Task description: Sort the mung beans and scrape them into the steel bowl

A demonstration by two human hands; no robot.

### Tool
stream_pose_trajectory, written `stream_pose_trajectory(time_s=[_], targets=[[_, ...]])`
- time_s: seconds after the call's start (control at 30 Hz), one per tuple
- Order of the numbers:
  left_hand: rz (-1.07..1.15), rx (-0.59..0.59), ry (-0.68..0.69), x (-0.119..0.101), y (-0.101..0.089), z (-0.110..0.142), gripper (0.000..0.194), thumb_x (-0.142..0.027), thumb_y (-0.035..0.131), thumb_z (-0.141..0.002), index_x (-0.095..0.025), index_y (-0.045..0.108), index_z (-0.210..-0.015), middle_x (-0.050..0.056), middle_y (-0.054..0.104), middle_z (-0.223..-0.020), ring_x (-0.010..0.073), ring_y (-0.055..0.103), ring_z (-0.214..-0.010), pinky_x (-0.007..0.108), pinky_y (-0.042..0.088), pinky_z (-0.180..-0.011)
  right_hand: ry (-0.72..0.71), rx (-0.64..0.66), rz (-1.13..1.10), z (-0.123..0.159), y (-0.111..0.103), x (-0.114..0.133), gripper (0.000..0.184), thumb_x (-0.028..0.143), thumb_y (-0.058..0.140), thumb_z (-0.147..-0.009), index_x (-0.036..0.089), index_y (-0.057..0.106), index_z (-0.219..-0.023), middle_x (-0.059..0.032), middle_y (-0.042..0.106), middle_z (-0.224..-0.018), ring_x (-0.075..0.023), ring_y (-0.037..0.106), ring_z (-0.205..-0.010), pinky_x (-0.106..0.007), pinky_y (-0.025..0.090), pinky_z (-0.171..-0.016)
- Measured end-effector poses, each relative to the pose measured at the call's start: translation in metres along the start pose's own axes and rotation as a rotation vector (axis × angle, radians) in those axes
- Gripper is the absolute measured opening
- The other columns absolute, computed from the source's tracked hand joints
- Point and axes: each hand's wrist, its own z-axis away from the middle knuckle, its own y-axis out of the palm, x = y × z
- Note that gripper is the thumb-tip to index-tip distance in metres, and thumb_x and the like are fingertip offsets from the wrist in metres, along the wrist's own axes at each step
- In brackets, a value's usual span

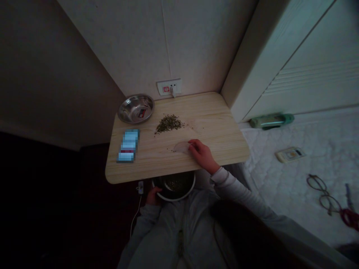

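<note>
Seemingly partway, dark-green grains (169,123) heaped on pale wooden surface (224,149), specks inside white-rimmed round bowl (174,200), left hand (153,195) gripping rim, right hand (202,155) pinching thin translucent sheet (182,146).

Head-worn view, forward and down

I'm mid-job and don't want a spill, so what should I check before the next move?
1. Left hand gripping the white-rimmed bowl: ok, at its rim.
2. That bowl level and right below the near edge of the table: cannot tell; the tabletop hides part of it.
3. Right hand holding the thin clear piece: ok, by one end.
4. Dark grains all in one pile: not ok, strays lie around it and by the clear piece.
5. Phone apart from the pile: ok, off to its left.
</note>
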Motion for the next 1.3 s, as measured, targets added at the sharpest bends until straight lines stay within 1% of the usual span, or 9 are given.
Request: stream_pose_trajectory(time_s=[0.1,0.23,0.4,0.57,0.63,0.73,0.83,1.1,1.3], targets=[[-0.017,0.022,0.027,0.000,-0.001,0.000,0.014,-0.005,0.056,-0.041,-0.017,0.049,-0.038,-0.002,0.048,-0.039,0.0155,0.052,-0.048,0.030,0.041,-0.054,-0.010,0.014,0.010,0.000,0.000,0.001,0.023,0.028,0.041,-0.079,0.018,0.052,-0.097,-0.0016,0.058,-0.069,-0.0135,0.052,-0.063,-0.025,0.039,-0.060],[-0.032,-0.044,0.038,-0.001,0.002,0.003,0.014,-0.007,0.054,-0.041,-0.018,0.046,-0.036,-0.003,0.047,-0.037,0.0132,0.048,-0.044,0.028,0.040,-0.049,-0.008,0.017,0.035,0.000,-0.001,0.002,0.023,0.028,0.041,-0.079,0.018,0.052,-0.097,-0.0017,0.058,-0.069,-0.0135,0.051,-0.062,-0.025,0.038,-0.059],[0.008,-0.021,-0.012,0.000,0.008,0.005,0.011,-0.007,0.054,-0.041,-0.017,0.050,-0.040,0.000,0.052,-0.040,0.0188,0.055,-0.052,0.032,0.043,-0.054,-0.012,0.024,0.047,0.000,-0.001,0.002,0.023,0.027,0.041,-0.079,0.018,0.053,-0.096,-0.0015,0.057,-0.068,-0.0136,0.051,-0.062,-0.025,0.038,-0.059],[0.011,-0.020,-0.053,-0.002,0.005,0.003,0.009,-0.008,0.054,-0.040,-0.017,0.054,-0.042,0.001,0.054,-0.041,0.0243,0.060,-0.064,0.036,0.046,-0.061,-0.026,0.036,0.031,0.000,-0.001,0.001,0.022,0.027,0.042,-0.078,0.018,0.054,-0.094,-0.0020,0.059,-0.070,-0.0144,0.053,-0.065,-0.026,0.040,-0.062],[-0.018,0.022,-0.051,-0.002,0.003,0.005,0.009,-0.009,0.055,-0.041,-0.017,0.055,-0.044,0.000,0.054,-0.042,0.0247,0.060,-0.066,0.037,0.047,-0.062,-0.022,0.026,0.024,0.000,-0.001,0.001,0.022,0.027,0.042,-0.078,0.018,0.054,-0.095,-0.0020,0.059,-0.070,-0.0142,0.053,-0.065,-0.026,0.040,-0.061],[-0.018,0.081,0.032,0.000,0.002,0.008,0.010,-0.010,0.058,-0.044,-0.019,0.058,-0.049,0.000,0.059,-0.048,0.0243,0.061,-0.069,0.037,0.048,-0.063,-0.009,0.017,0.032,0.000,-0.001,0.002,0.024,0.028,0.041,-0.079,0.018,0.053,-0.096,-0.0019,0.059,-0.069,-0.0139,0.052,-0.062,-0.026,0.039,-0.059],[0.000,0.094,0.093,0.000,0.003,0.010,0.012,-0.010,0.060,-0.045,-0.021,0.058,-0.051,-0.001,0.060,-0.050,0.0242,0.061,-0.071,0.037,0.047,-0.065,-0.012,0.028,0.048,0.000,0.000,0.002,0.024,0.029,0.041,-0.079,0.018,0.053,-0.096,-0.0019,0.058,-0.068,-0.0141,0.052,-0.062,-0.026,0.039,-0.059],[-0.003,0.095,0.059,-0.007,0.004,0.011,0.017,-0.005,0.057,-0.043,-0.020,0.059,-0.052,0.000,0.060,-0.052,0.0277,0.059,-0.080,0.041,0.045,-0.072,-0.018,0.036,0.033,0.000,-0.001,0.001,0.023,0.028,0.042,-0.078,0.018,0.054,-0.096,-0.0018,0.060,-0.071,-0.0142,0.053,-0.065,-0.027,0.040,-0.063],[0.016,0.066,0.034,-0.008,0.006,0.013,0.017,-0.004,0.056,-0.042,-0.019,0.057,-0.049,-0.001,0.057,-0.048,0.0259,0.060,-0.073,0.039,0.046,-0.067,-0.030,0.051,0.049,0.000,-0.002,0.003,0.024,0.028,0.042,-0.079,0.018,0.055,-0.096,-0.0017,0.059,-0.069,-0.0141,0.052,-0.063,-0.026,0.039,-0.061]])
